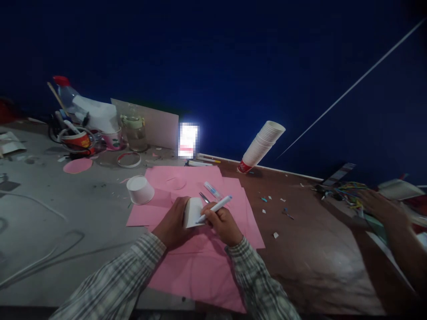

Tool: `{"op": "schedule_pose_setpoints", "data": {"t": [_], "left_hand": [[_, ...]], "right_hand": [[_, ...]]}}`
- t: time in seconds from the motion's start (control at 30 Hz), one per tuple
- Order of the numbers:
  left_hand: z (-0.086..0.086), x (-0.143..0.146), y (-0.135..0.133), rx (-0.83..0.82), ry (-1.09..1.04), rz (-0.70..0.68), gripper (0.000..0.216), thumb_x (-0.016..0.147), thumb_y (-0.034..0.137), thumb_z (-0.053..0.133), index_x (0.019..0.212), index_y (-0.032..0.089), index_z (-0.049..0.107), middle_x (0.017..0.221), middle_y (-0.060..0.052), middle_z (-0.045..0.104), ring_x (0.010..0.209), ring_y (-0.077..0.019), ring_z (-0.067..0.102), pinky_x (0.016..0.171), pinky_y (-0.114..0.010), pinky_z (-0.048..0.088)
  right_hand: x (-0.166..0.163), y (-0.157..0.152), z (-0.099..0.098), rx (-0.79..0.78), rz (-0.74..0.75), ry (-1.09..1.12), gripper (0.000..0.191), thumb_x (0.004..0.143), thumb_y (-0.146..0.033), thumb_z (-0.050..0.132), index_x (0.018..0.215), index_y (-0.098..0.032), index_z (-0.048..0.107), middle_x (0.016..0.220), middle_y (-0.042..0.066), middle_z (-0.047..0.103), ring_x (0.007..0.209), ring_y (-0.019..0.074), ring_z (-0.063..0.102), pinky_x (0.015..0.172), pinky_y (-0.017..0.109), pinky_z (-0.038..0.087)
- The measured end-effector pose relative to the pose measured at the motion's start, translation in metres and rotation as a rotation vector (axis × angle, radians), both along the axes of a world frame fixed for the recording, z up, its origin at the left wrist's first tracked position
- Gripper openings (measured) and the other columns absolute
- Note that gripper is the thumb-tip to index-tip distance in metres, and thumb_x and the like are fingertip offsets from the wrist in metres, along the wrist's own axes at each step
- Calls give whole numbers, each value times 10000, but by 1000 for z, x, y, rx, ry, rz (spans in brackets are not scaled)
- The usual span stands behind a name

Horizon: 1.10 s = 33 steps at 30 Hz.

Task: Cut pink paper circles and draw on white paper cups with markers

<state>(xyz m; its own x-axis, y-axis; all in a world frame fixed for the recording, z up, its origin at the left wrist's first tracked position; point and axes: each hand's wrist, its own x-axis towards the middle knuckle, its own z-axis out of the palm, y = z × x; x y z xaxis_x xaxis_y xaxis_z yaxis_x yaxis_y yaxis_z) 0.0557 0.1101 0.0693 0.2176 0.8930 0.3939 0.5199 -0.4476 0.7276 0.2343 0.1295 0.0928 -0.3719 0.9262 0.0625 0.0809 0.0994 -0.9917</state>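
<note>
My left hand (171,224) is wrapped round a white paper cup (192,212) lying on its side over the pink paper sheet (200,266). My right hand (223,224) pinches a white pen (215,208) whose tip touches the cup's wall. Just beyond the cup lie a pair of scissors (204,197) and a small clear tube (212,190) on the pink paper. Another white paper cup (140,190) stands upside down at the sheet's left edge.
A leaning stack of paper cups (262,144) stands at the back by the blue wall. Tape rolls, mugs, a jar (135,133) and a bottle crowd the far left. Another person's hand (380,205) reaches over coloured wires at the right. Paper scraps dot the brown table (307,249).
</note>
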Motion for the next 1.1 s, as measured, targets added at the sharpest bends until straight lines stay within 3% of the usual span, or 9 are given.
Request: {"op": "schedule_pose_setpoints", "data": {"t": [0.2, 0.6, 1.1], "left_hand": [[1, 0, 0, -6, 10, 2, 547, 682, 282, 786, 1132, 180, 495, 1030, -75, 594, 924, -246, 569, 798, -397, 509], [0, -1, 0, -95, -51, -2, 639, 684, 422, 804, 1175, 174, 479, 1081, -92, 572, 966, -255, 569, 831, -426, 510], [1, -1, -1, -112, -62, 7, 651, 652, 394, 827, 1174, 172, 506, 1069, -86, 582, 959, -249, 574, 837, -416, 505]], "right_hand": [[0, 0, 2, -7, 19, 4, 331, 852, -489, 587, 754, -174, 608, 591, -23, 520, 473, 95, 434, 457, 225, 340], [5, 4, 1, -127, -40, 60, 366, 829, -523, 597, 721, -173, 589, 505, -58, 470, 419, 73, 369, 394, 199, 274], [7, 5, 1, -187, -62, 86, 385, 786, -537, 649, 703, -163, 611, 480, -53, 488, 396, 68, 377, 373, 188, 267]]}}
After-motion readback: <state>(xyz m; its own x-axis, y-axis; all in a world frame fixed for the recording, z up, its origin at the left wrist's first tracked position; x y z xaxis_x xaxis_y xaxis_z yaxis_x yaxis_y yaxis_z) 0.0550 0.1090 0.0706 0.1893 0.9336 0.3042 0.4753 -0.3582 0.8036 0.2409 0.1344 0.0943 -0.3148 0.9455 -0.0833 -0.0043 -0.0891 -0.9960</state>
